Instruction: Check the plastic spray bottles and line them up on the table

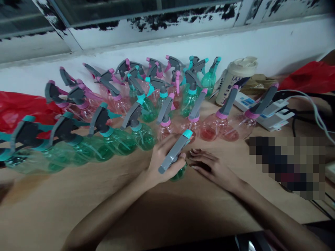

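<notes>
My left hand [163, 158] is wrapped around the neck of a green spray bottle [179, 172] in the middle of the table. The bottle's grey head has a teal nozzle and tilts away towards the upper right; most of its body is hidden by the hand. Just to the right, my right hand [209, 164] rests low over the table, fingers loosely bent and thumb apart, with nothing in it. Close in front of both hands stand pink spray bottles [209, 129], and a green spray bottle [143, 136] is left of them.
Several more green bottles [104, 148] and pink bottles [87, 109] crowd the table back to the wall. A cream cup [234, 80], white power strips [272, 111] with cables, and red plastic bags [309, 76] lie around. A pixelated dark thing [282, 167] is at the right.
</notes>
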